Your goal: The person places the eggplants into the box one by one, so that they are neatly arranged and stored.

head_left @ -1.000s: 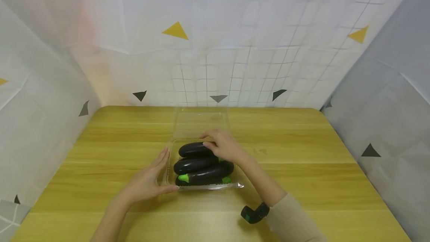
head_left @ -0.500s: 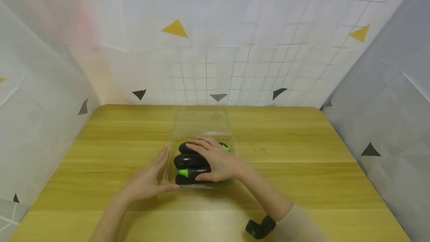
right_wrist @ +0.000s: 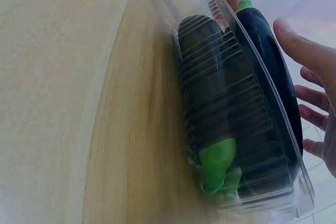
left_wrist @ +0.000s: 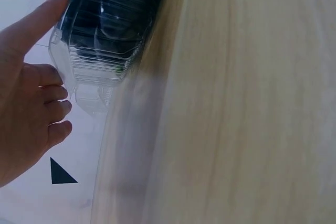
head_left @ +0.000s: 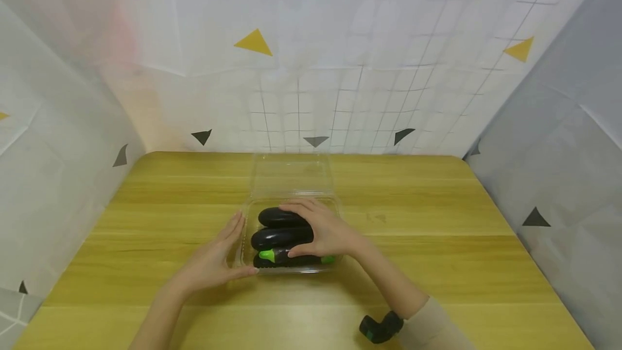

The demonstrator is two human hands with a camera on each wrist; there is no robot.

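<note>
Several dark, glossy eggplants lie stacked in a clear plastic clamshell box (head_left: 247, 226) on the table. One eggplant (head_left: 274, 238) shows in the middle, and another (head_left: 277, 217) lies behind it. The front upper eggplant (head_left: 282, 255) has a bright green cap at its left end. My left hand (head_left: 214, 263) braces the box's left side, thumb at the front corner and fingers along the rim. Spread over the eggplants' right part is my right hand (head_left: 325, 231), thumb to the front, fingers to the back. In the right wrist view its fingers stand around the upper eggplant (right_wrist: 268, 59), not clenched.
The clear lid (head_left: 291, 174) is folded back toward the rear wall. A black angled piece (head_left: 381, 328) sits at my right wrist. White cloth walls (head_left: 311, 42) with black and yellow triangles surround the wooden table (head_left: 413, 204).
My right hand moved from the rear eggplant to the front over the pile, then slightly back. The front upper eggplant shifted slightly in the box. My left hand stayed in place.
</note>
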